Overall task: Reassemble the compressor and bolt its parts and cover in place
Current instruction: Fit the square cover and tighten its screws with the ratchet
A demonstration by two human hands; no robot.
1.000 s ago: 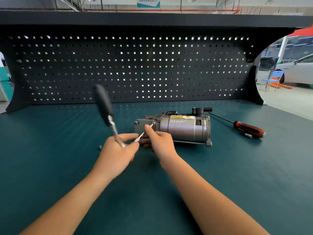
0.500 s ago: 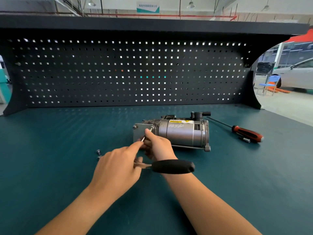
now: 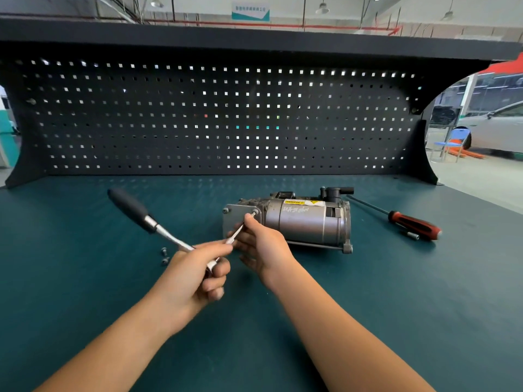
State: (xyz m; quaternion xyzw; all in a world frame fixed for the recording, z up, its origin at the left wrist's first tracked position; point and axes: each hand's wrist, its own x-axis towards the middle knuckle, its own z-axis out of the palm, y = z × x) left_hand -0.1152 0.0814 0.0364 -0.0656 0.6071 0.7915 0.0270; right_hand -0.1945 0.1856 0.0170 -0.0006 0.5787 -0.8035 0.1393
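Swinging up from the near right, the black-handled silver ratchet wrench (image 3: 158, 229) is now pointing far left, its head being clamped by the left hand (image 3: 195, 274). The right hand (image 3: 264, 247) is pinching its thin shaft onto one cover bolt (image 3: 254, 213) of the grey metal compressor (image 3: 305, 222), which is lying mid-bench and bearing one yellow "WARNING" label (image 3: 304, 202). Two loose bolts (image 3: 164, 251) are lying to the left, and one red-and-black screwdriver (image 3: 414, 224) to the right.

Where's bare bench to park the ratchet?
Bare mat at far left, between the pegboard and the loose bolts; also front right, below the red screwdriver. Crowded: the cover end of the compressor, where the left hand, ratchet and right hand meet.
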